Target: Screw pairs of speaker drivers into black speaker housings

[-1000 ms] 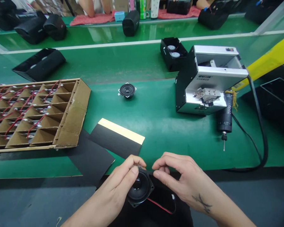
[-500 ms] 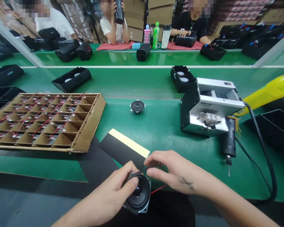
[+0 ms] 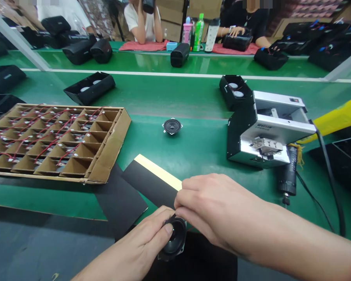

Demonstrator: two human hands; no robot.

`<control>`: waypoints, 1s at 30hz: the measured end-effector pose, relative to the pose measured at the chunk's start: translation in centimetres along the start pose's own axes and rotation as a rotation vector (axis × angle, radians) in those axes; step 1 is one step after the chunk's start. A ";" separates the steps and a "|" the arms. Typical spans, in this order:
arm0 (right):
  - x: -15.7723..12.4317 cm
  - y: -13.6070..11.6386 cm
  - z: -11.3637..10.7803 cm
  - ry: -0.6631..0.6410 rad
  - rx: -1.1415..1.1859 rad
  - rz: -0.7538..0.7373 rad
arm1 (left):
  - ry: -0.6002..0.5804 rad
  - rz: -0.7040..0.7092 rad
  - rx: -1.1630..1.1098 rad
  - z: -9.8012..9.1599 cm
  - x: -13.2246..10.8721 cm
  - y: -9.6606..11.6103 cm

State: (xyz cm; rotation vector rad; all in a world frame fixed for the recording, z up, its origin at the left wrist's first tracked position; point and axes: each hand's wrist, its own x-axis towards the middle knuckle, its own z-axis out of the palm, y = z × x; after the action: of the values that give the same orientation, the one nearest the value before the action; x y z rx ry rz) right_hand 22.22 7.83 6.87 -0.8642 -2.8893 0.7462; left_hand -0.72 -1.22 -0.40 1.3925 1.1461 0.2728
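Observation:
My left hand (image 3: 148,238) grips a small black speaker driver (image 3: 174,240) near the front table edge, thumb across its cone. My right hand (image 3: 213,207) reaches over the driver from the right, its fingers pinched at the driver's top rim; what they pinch is too small to name. Just beyond the hands lies a black sheet with a pale yellow strip (image 3: 156,179), overlapping another black sheet (image 3: 121,201). A second loose speaker driver (image 3: 172,126) rests further back on the green table (image 3: 193,144).
A cardboard tray with dividers (image 3: 55,140) holding wired parts sits at left. A silver and black machine (image 3: 269,130) stands at right with an electric screwdriver (image 3: 289,177) and cable beside it. Black speaker housings (image 3: 90,88) lie on the belt. Other people sit across.
The view has shifted up to show more of the far belt. My right hand has moved left over the driver, covering its red wire and upper rim. The left hand keeps its grip.

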 end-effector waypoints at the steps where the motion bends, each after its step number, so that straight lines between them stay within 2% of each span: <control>1: -0.4 -0.4 0.0 0.023 -0.005 0.003 | -0.002 0.008 -0.023 -0.1 0.0 0.3; 5: -2.5 -1.3 1.8 0.214 0.117 0.147 | -0.040 0.044 -0.131 -0.5 0.0 1.4; 8: -3.9 -1.6 4.6 0.391 0.375 0.269 | -0.108 0.049 -0.138 -0.4 0.0 1.7; 11: -4.7 -1.9 7.0 0.489 0.585 0.361 | -0.137 0.049 -0.120 -0.4 0.0 1.7; 14: -4.9 -2.1 8.0 0.505 0.668 0.437 | -0.157 0.039 -0.131 -0.6 -0.1 1.4; 24: -4.5 -2.4 8.1 0.457 0.713 0.523 | -0.255 -0.046 -0.314 -1.2 -0.2 -0.2; 30: -4.1 -2.5 8.7 0.473 0.718 0.551 | -0.216 -0.064 -0.347 -1.2 -0.2 0.0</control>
State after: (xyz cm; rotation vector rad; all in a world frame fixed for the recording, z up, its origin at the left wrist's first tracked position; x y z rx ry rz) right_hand 22.98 0.05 0.71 -1.4535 -1.7663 1.2761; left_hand -1.69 -0.66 -0.03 1.0497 0.9137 0.2550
